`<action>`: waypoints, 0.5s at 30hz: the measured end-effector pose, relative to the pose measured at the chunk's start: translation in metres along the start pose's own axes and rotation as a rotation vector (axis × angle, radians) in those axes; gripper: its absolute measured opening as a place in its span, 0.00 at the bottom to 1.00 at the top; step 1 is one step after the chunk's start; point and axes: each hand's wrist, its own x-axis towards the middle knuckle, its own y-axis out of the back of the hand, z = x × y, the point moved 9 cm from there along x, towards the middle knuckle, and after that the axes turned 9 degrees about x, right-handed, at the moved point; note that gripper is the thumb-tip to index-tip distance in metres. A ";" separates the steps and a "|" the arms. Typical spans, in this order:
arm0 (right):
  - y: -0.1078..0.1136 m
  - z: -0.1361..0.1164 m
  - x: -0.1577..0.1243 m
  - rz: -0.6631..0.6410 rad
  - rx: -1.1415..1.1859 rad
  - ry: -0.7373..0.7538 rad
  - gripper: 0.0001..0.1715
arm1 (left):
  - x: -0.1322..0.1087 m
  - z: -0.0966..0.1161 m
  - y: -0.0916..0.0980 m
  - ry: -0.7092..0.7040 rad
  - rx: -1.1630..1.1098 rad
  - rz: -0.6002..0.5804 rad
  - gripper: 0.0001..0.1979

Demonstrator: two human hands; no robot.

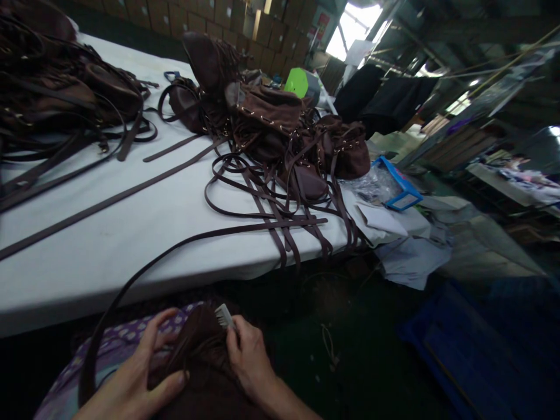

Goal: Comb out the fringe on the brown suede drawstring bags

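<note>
A dark brown drawstring-style bag point(205, 373) lies over my lap, its lower part cut off by the frame edge. My left hand point(142, 370) holds its left side, with the thumb on top and the fingers curled around the far edge. In my right hand point(249, 353) is a small white brush point(223, 315), pinched between thumb and fingers. Its toothbrush-like tufts point left, close to the bag's upper edge. Most of the brush's handle is hidden in the hand. A long brown strap point(131, 280) runs from the table down beside my left wrist.
A white-covered table point(109, 245) stretches across in front. Several brown bags point(271, 111) with tangled straps are piled on it, and another heap point(65, 99) sits at the left. A blue-edged box point(402, 186) with clear plastic stands at the right end. Blue sheeting point(476, 356) lies lower right.
</note>
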 end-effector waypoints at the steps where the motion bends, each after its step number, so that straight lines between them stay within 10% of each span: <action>1: -0.003 0.007 -0.007 0.020 0.009 -0.033 0.10 | -0.004 0.009 0.011 -0.112 0.120 0.035 0.36; 7: -0.007 0.010 -0.014 -0.004 0.066 -0.034 0.12 | -0.022 0.099 -0.037 -0.737 0.749 -0.423 0.41; 15: 0.067 0.025 -0.021 0.210 -0.077 -0.061 0.13 | -0.013 0.106 -0.106 -1.101 1.118 -0.306 0.09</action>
